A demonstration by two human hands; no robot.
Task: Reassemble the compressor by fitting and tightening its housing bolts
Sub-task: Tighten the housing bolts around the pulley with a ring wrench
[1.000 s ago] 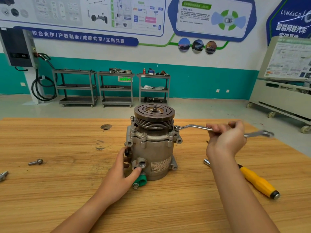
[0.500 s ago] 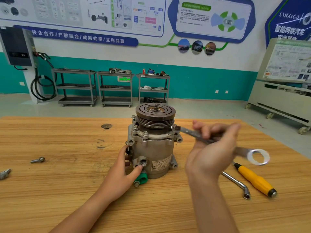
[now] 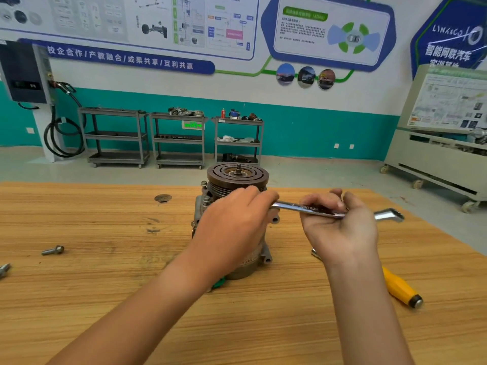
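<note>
Hands: left hand covers the upright compressor mid-desk, fingers curled on the near end of the wrench; right hand grips its shaft. Wooden desk — loose bolt left, yellow-handled screwdriver right. Behind — three metal carts along the teal-banded wall.

Compressor upright mid-frame on the worktop, left hand before it, wrench running right into the right hand, bolt far left, screwdriver lower right, carts behind.
</note>
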